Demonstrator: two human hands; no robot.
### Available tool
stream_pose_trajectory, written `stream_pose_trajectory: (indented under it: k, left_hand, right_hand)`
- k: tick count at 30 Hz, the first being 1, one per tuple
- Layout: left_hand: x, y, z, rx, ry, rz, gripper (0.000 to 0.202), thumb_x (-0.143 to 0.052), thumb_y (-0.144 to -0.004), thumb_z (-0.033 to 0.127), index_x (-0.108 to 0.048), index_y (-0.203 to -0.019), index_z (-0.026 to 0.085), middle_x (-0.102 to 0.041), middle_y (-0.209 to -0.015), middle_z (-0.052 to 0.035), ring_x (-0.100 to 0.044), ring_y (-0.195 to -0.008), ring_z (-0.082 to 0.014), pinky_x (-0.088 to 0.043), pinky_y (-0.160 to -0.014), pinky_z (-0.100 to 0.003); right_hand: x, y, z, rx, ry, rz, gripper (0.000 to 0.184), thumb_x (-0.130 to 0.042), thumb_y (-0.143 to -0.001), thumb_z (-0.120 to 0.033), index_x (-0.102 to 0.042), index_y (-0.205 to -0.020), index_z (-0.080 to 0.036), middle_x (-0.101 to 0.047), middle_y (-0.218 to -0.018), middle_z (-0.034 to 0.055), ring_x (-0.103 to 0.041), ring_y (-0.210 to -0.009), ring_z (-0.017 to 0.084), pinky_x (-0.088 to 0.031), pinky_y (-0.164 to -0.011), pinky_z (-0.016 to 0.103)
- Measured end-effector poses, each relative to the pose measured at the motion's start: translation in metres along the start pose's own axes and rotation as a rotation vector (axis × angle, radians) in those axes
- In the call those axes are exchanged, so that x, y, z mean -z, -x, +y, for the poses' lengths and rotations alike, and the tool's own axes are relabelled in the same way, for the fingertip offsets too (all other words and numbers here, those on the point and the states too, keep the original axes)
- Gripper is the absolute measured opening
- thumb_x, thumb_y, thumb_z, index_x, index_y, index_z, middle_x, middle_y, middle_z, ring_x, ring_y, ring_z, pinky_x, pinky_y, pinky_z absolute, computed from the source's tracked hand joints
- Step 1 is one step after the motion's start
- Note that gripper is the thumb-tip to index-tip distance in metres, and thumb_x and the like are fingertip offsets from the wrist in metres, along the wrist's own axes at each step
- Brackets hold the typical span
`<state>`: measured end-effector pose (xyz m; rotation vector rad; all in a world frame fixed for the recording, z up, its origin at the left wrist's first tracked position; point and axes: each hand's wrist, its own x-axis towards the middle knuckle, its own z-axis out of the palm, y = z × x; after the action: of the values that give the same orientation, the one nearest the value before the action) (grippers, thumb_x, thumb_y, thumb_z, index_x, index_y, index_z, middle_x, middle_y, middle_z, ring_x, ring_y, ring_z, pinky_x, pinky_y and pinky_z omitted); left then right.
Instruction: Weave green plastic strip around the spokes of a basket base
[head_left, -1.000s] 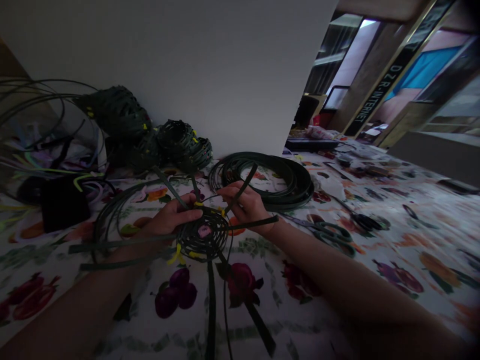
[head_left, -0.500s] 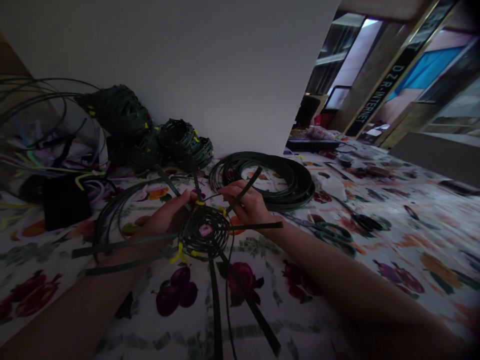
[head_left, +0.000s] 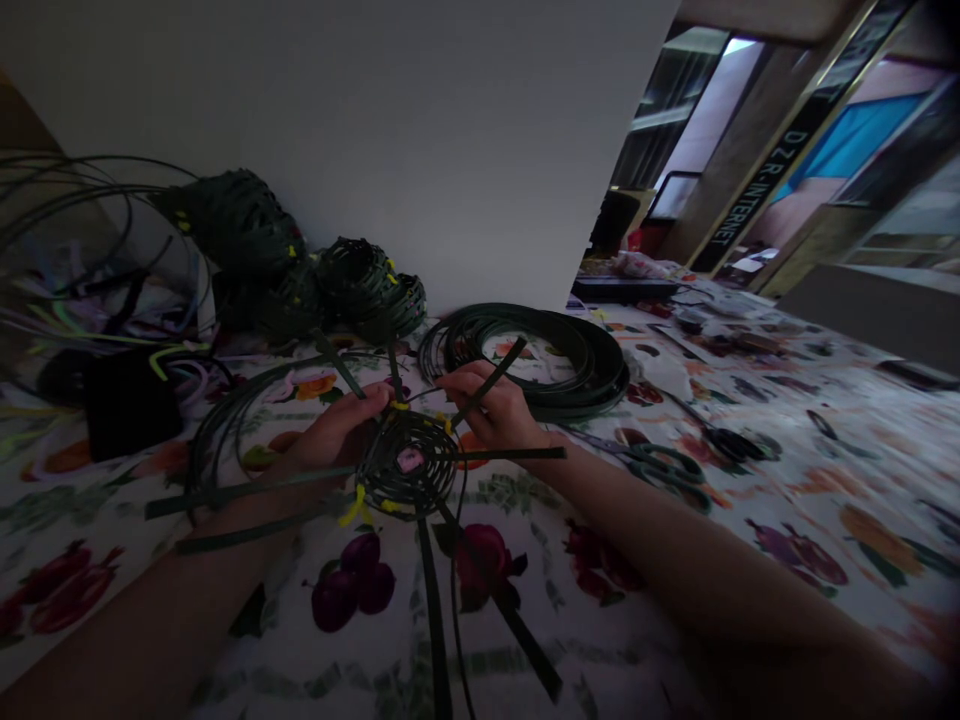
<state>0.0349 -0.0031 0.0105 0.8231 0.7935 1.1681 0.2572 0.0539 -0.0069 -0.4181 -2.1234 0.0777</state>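
A round woven disc (head_left: 409, 465) of dark green plastic strip lies on the table, with a pink centre (head_left: 409, 460) and long flat spokes radiating from it. My left hand (head_left: 330, 435) grips the disc's upper left edge, its fingers at a spoke and a small yellow clip (head_left: 400, 405). My right hand (head_left: 487, 405) pinches a spoke (head_left: 489, 382) near the disc's upper right edge. Another yellow clip (head_left: 352, 505) hangs at the lower left edge. Part of the rim is hidden under my fingers.
A coil of dark green strip (head_left: 525, 360) lies behind my right hand, and scissors (head_left: 660, 465) lie to its right. Woven baskets (head_left: 232, 225) and a black pouch (head_left: 127, 400) sit left on the floral tablecloth (head_left: 787, 500), by a white wall (head_left: 375, 120).
The disc has turned slightly clockwise between my hands, and the right spoke now lies nearly level. My left hand has shifted a little up along the rim.
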Motion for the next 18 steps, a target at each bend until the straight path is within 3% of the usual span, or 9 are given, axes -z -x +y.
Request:
stream_pose_trajectory:
  k: [6,11,18]
  left_hand:
    - [0.009,-0.004,-0.004,-0.015,-0.034,-0.048,0.032,-0.083,-0.07,0.033,-0.063,-0.087,0.015,-0.064,-0.073,-0.0003,-0.063,-0.063,-0.0138,-0.052,-0.057,-0.023]
    - [0.012,-0.003,-0.003,-0.001,-0.221,-0.024,0.042,-0.086,-0.067,0.027,-0.063,-0.1,0.018,-0.067,-0.077,0.0005,-0.063,-0.059,-0.012,-0.049,-0.053,-0.02]
    - [0.008,-0.003,-0.004,-0.05,-0.26,0.001,0.044,-0.087,-0.064,0.026,-0.062,-0.099,0.018,-0.067,-0.078,0.0016,-0.063,-0.062,-0.012,-0.051,-0.056,-0.021]
  right_hand:
    - [0.0,0.001,0.001,-0.026,-0.011,0.003,0.022,-0.048,-0.096,-0.015,-0.062,-0.113,-0.018,-0.065,-0.102,0.012,-0.064,-0.095,0.02,-0.052,-0.085,0.036]
    - [0.0,0.001,0.001,-0.049,0.009,-0.022,0.022,-0.047,-0.097,-0.017,-0.062,-0.113,-0.019,-0.065,-0.102,0.0119,-0.063,-0.095,0.02,-0.052,-0.085,0.036]
    - [-0.001,0.002,0.003,-0.019,0.026,-0.01,0.021,-0.049,-0.096,-0.018,-0.061,-0.113,-0.019,-0.065,-0.102,0.0116,-0.063,-0.094,0.02,-0.052,-0.084,0.036]
